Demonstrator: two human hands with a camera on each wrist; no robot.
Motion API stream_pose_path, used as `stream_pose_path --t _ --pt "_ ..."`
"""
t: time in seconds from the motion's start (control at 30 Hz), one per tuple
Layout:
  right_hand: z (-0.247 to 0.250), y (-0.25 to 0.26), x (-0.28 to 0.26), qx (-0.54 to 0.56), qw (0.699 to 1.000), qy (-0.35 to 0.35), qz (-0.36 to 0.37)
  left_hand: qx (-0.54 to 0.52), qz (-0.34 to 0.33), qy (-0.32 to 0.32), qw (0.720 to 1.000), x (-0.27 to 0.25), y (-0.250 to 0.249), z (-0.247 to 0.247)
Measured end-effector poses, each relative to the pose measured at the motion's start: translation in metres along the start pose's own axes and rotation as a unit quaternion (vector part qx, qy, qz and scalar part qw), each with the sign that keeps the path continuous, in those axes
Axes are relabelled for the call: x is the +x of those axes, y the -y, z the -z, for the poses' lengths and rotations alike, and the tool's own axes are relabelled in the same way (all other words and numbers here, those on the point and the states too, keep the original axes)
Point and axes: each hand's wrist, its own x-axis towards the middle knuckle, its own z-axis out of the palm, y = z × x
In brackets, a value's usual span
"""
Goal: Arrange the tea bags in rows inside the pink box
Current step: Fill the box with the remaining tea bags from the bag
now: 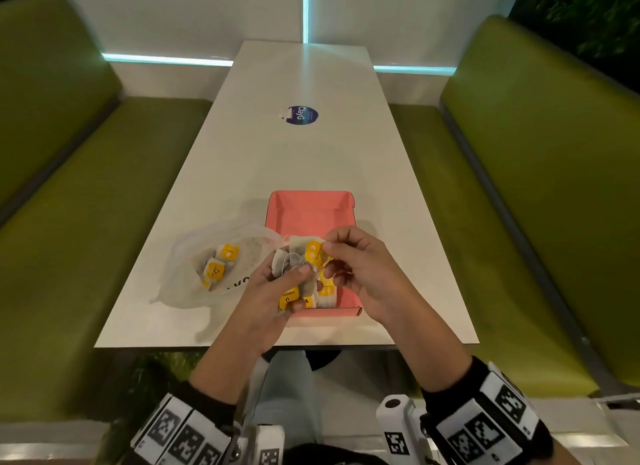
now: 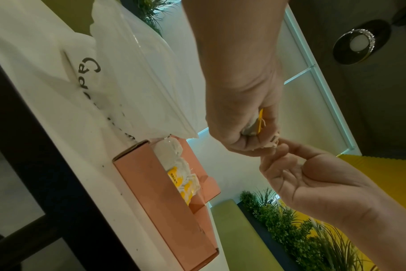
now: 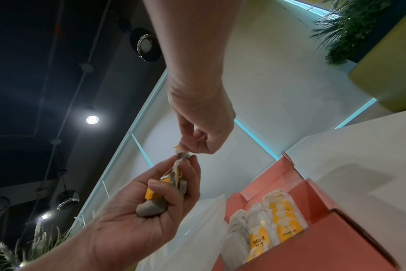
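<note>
Over the near end of the pink box (image 1: 308, 212), my left hand (image 1: 294, 284) grips a bunch of tea bags (image 1: 298, 257) with yellow tags. My right hand (image 1: 327, 247) pinches the top of one bag in that bunch. In the right wrist view, the right hand (image 3: 186, 151) pinches at the bunch's (image 3: 174, 181) upper tip. In the left wrist view, the left hand (image 2: 253, 128) is curled round the bags (image 2: 257, 124). A short row of tea bags (image 3: 267, 229) stands at the near end of the box (image 3: 336, 229). The far part is bare.
A clear plastic bag (image 1: 194, 267) holding more tea bags (image 1: 216, 265) lies on the white table (image 1: 298, 153) left of the box, touching its left wall. A round blue sticker (image 1: 302, 115) is further up the table. Green benches (image 1: 69, 239) flank both sides.
</note>
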Motion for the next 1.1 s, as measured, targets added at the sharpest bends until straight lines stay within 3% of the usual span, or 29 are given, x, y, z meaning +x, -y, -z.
stream_pose_path --t 0.13,0.3,0.53,0.67,0.77,0.93,1.1 --pt "0.002 0.002 0.006 -0.009 0.999 0.032 -0.013 -0.009 0.031 -0.003 0.999 0.008 0.001 0.000" --pt "-0.001 0.003 0.013 -0.032 0.999 0.022 -0.013 0.022 0.052 0.022 0.998 0.017 -0.002 -0.001" --pt "-0.010 0.004 0.027 -0.142 0.989 0.034 0.017 0.114 0.043 0.015 0.992 0.021 -0.005 0.008" --pt "-0.018 0.001 0.036 -0.044 0.999 0.000 0.018 0.101 0.064 -0.015 0.993 0.022 -0.008 0.012" --pt "-0.023 -0.003 0.039 0.043 0.999 -0.019 -0.024 0.082 0.072 -0.027 0.994 0.023 -0.008 0.015" --pt "-0.025 -0.008 0.044 0.099 0.992 -0.072 -0.039 0.042 0.081 -0.078 0.993 0.027 -0.008 0.021" --pt "-0.021 -0.004 0.047 0.168 0.982 -0.079 -0.028 -0.027 0.085 -0.102 0.991 0.034 -0.006 0.029"
